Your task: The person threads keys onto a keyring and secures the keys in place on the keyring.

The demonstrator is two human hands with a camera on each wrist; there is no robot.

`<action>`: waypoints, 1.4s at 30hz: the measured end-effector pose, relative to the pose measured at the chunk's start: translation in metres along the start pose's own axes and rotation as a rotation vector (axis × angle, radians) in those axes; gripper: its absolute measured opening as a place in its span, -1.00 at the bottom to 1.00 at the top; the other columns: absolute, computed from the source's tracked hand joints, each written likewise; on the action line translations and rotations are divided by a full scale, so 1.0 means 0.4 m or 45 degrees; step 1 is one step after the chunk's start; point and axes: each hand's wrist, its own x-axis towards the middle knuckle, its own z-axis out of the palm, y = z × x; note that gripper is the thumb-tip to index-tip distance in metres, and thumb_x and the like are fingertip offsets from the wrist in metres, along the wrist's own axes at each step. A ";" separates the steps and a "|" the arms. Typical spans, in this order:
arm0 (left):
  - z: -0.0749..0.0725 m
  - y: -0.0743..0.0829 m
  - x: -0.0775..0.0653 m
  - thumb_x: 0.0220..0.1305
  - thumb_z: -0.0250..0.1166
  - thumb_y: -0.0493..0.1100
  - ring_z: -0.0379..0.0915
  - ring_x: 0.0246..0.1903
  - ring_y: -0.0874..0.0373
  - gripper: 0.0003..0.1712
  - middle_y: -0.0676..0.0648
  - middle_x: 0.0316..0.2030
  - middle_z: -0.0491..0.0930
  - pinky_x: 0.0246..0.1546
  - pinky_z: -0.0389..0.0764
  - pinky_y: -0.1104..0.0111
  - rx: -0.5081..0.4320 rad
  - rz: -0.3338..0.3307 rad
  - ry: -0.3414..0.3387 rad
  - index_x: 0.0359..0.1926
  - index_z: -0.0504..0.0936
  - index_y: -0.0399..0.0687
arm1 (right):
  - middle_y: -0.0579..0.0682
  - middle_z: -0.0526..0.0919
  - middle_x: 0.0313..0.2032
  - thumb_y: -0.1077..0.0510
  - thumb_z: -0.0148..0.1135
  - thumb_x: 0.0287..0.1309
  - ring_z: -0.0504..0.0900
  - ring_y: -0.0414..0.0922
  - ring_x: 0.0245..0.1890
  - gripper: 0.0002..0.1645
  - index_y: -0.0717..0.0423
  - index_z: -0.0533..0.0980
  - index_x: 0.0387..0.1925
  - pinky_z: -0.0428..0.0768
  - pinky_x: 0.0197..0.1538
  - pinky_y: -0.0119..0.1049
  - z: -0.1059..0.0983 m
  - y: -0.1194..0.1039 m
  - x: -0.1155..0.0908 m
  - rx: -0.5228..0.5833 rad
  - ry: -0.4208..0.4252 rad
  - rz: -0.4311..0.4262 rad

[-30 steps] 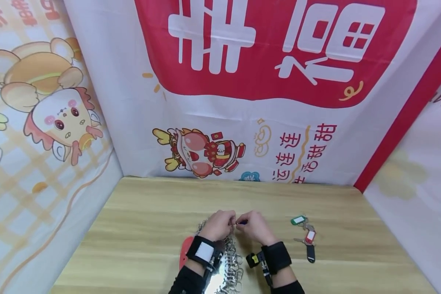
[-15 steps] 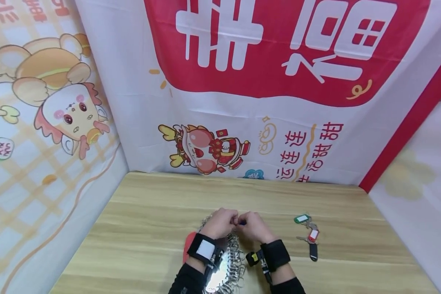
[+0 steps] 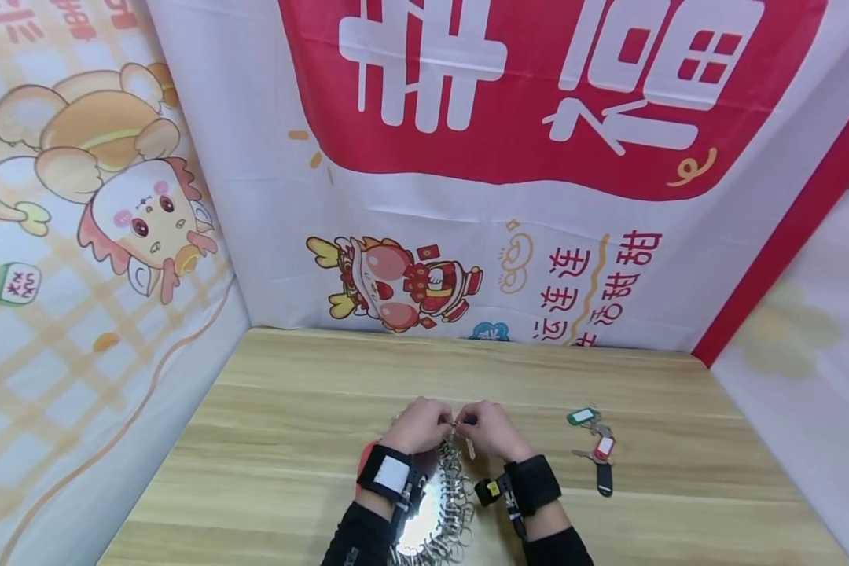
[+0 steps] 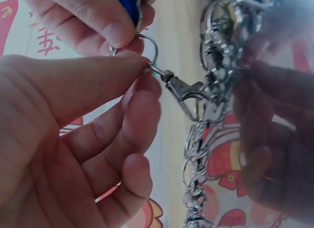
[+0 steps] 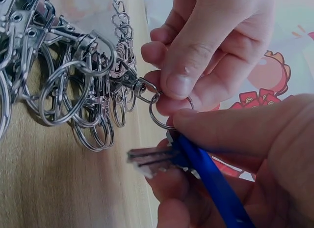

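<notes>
Key [image 5: 157, 158] was newly exposed below right hand [image 3: 494, 431], blue tag [image 5: 211, 181] gripped there, ring [image 5: 155, 120] pinched by left hand [image 3: 419, 428] at clasp [image 5: 130, 78], so ring work was judged unfinished.

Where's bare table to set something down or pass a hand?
Biggest: tabletop between left banner and red piece. Also free: the strip between left grip, right grip and back banner; and from tagged keys to right banner. Narrower: between right grip and tagged keys. Crowded: along the swivel clasps and between both grips.
</notes>
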 end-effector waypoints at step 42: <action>-0.018 -0.004 -0.007 0.28 0.16 -0.21 0.41 -0.62 0.22 -0.85 0.09 -0.59 0.49 -0.60 0.42 0.39 -0.164 -0.005 -0.060 -0.42 0.61 -0.06 | -0.09 0.58 -0.50 0.23 0.21 0.20 0.45 -0.20 -0.56 -0.89 0.14 0.61 -0.41 0.42 -0.51 -0.34 -0.016 -0.015 -0.009 0.027 -0.008 -0.075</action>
